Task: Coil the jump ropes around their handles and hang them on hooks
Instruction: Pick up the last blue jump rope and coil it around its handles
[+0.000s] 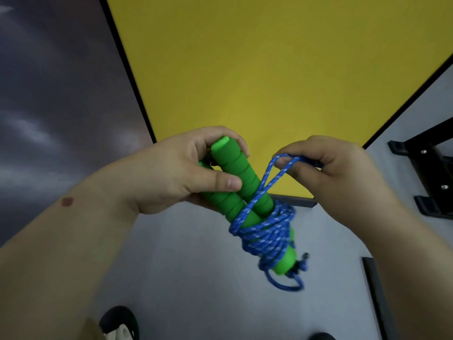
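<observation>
My left hand (171,173) keeps a closed grip on two green foam handles (235,182), cylindrical and ribbed, held side by side and angled down to the right. The blue braided rope (267,231), flecked with white, is coiled in many turns around the lower half of the handles, with a short loop hanging below. My right hand (343,173) pinches a doubled loop of that rope between thumb and fingers, its grip closed, above a yellow mat (269,69) and grey floor (183,253).
</observation>
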